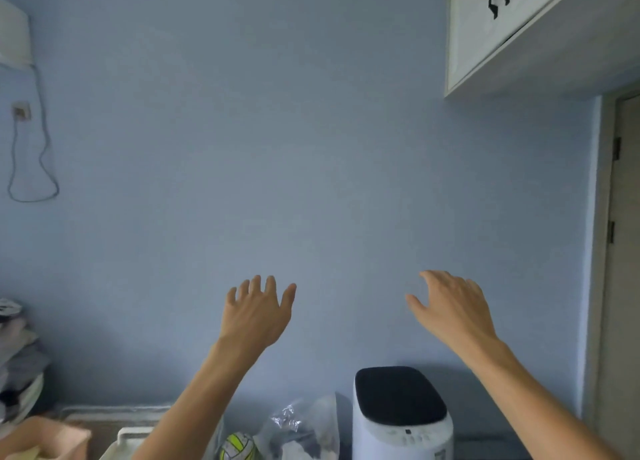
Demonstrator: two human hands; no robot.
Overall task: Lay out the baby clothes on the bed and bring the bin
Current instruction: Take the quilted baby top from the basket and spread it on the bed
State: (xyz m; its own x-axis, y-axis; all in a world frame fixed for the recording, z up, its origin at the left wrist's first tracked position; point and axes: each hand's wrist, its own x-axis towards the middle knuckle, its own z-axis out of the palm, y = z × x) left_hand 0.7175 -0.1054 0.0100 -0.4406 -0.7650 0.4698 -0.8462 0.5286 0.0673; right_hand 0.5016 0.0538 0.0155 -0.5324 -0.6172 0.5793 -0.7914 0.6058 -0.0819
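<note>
both bare hands — left hand (256, 312), right hand (452, 307) — raised, fingers spread, holding nothing, above white bin (401, 421).

Room corner along the wall, items listed left to right.

Stack of folded clothes (17, 362) far left; bin (52, 439) below it at the lower edge; ball (239, 446) right of centre-left; plastic bag (304, 428) just right of the ball; lidded appliance (401, 414) right of the bag; cabinet (491, 33) upper right; door (623, 251) far right.
</note>
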